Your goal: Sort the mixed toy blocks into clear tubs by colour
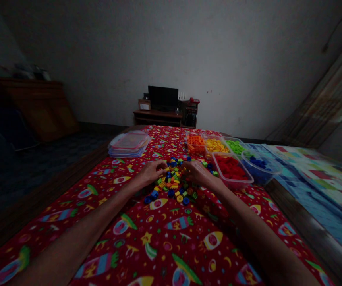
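Observation:
A loose pile of small plastic building blocks (173, 185), in blue, yellow, green and orange, lies mid-table on a red patterned cloth (165, 234). At the pile's left edge is my left hand (153, 171), thumb and fingers pinched together near a yellow bit; what they hold is too small to name. My right hand (195, 171) reaches over the pile's right side with fingers curled down among the blocks. Its fingertips are partly hidden, and I cannot make out what is in them. Several round blue and yellow pieces (185, 201) lie at the pile's near edge.
Right of the pile stand clear tubs of orange blocks (196, 140), yellow blocks (217, 145), green blocks (235, 147), red blocks (231, 167) and blue blocks (258, 162). Stacked lids (130, 143) lie back left. A bed (310, 171) adjoins the table's right side; a monitor (163, 98) stands beyond.

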`<control>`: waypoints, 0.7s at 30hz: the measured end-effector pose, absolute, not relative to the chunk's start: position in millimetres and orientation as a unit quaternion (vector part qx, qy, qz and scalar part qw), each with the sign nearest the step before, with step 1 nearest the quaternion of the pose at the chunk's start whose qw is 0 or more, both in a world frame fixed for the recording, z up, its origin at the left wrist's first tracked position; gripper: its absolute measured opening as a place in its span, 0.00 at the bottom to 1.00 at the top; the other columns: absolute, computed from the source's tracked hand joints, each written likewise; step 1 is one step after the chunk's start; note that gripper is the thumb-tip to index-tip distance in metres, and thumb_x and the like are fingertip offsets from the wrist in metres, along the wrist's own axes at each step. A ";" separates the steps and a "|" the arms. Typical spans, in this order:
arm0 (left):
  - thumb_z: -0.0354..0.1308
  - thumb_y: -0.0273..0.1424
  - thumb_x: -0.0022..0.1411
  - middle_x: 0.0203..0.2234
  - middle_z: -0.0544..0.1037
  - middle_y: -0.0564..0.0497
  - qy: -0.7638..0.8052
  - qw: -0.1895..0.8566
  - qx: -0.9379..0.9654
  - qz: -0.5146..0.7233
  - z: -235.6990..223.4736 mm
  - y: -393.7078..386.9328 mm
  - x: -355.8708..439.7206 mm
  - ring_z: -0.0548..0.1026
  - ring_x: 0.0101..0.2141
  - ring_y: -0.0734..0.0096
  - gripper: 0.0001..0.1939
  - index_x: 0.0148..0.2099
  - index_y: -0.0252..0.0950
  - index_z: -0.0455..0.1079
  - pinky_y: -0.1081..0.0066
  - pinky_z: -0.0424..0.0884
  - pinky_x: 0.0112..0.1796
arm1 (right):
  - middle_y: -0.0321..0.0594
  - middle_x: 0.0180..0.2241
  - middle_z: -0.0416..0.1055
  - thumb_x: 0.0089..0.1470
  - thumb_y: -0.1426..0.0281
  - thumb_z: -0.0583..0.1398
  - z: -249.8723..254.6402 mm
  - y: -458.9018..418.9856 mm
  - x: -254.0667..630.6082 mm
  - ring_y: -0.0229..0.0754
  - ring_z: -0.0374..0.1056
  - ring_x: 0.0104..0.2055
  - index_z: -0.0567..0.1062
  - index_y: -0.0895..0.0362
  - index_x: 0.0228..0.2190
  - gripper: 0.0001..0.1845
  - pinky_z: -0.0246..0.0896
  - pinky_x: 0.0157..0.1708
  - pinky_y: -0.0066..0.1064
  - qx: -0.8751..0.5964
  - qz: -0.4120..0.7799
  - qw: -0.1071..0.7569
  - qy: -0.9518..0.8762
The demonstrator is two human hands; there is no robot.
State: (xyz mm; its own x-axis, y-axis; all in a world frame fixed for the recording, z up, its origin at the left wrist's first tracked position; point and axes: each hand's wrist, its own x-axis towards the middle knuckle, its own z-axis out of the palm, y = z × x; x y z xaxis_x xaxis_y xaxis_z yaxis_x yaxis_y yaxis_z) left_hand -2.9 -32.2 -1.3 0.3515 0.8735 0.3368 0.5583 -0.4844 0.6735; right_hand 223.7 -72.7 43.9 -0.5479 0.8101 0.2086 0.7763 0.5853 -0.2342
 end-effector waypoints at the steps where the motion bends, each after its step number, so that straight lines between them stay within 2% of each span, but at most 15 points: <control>1: 0.57 0.39 0.50 0.29 0.78 0.50 0.449 0.243 0.783 0.357 -1.0 -30.7 -3.9 0.76 0.32 0.64 0.12 0.33 0.36 0.70 0.67 0.72 0.36 | 0.43 0.28 0.72 0.48 0.81 0.55 44.6 -71.7 225.4 0.37 0.62 0.27 0.76 0.63 0.36 0.14 0.48 0.27 0.25 -0.449 0.062 0.161 -0.877; 5: 0.57 0.42 0.51 0.33 0.78 0.48 0.448 0.293 0.748 0.393 -0.5 -26.6 -7.5 0.77 0.36 0.62 0.18 0.40 0.35 0.70 0.65 0.73 0.37 | 0.40 0.30 0.74 0.44 0.81 0.56 42.3 -65.1 228.6 0.38 0.66 0.30 0.77 0.59 0.37 0.17 0.52 0.28 0.24 -0.446 0.108 0.208 -0.864; 10: 0.59 0.43 0.50 0.35 0.78 0.47 0.443 0.334 0.737 0.386 3.0 -29.2 -7.1 0.77 0.38 0.61 0.22 0.45 0.35 0.68 0.62 0.73 0.40 | 0.39 0.30 0.75 0.47 0.78 0.56 41.5 -62.4 225.1 0.37 0.67 0.29 0.78 0.58 0.34 0.14 0.54 0.28 0.24 -0.461 0.141 0.235 -0.844; 14: 0.59 0.46 0.49 0.36 0.78 0.47 0.439 0.362 0.727 0.384 8.5 -32.0 -7.2 0.77 0.38 0.61 0.27 0.47 0.35 0.67 0.64 0.74 0.37 | 0.38 0.25 0.71 0.51 0.71 0.55 43.2 -64.7 225.5 0.35 0.62 0.25 0.76 0.60 0.32 0.10 0.48 0.24 0.24 -0.483 0.139 0.248 -0.828; 17: 0.59 0.48 0.48 0.37 0.77 0.47 0.461 0.332 0.725 0.389 15.2 -32.7 -12.1 0.77 0.35 0.62 0.29 0.48 0.34 0.68 0.66 0.73 0.34 | 0.35 0.22 0.66 0.51 0.69 0.55 41.7 -64.6 226.7 0.33 0.56 0.23 0.73 0.60 0.29 0.09 0.43 0.23 0.24 -0.493 0.105 0.252 -0.826; 21: 0.56 0.47 0.50 0.32 0.78 0.50 0.490 0.279 0.749 0.348 24.9 -32.4 -25.3 0.76 0.32 0.62 0.24 0.44 0.35 0.72 0.68 0.72 0.32 | 0.32 0.19 0.59 0.53 0.67 0.54 38.3 -62.4 227.6 0.32 0.50 0.21 0.69 0.59 0.23 0.11 0.39 0.22 0.26 -0.486 0.081 0.247 -0.834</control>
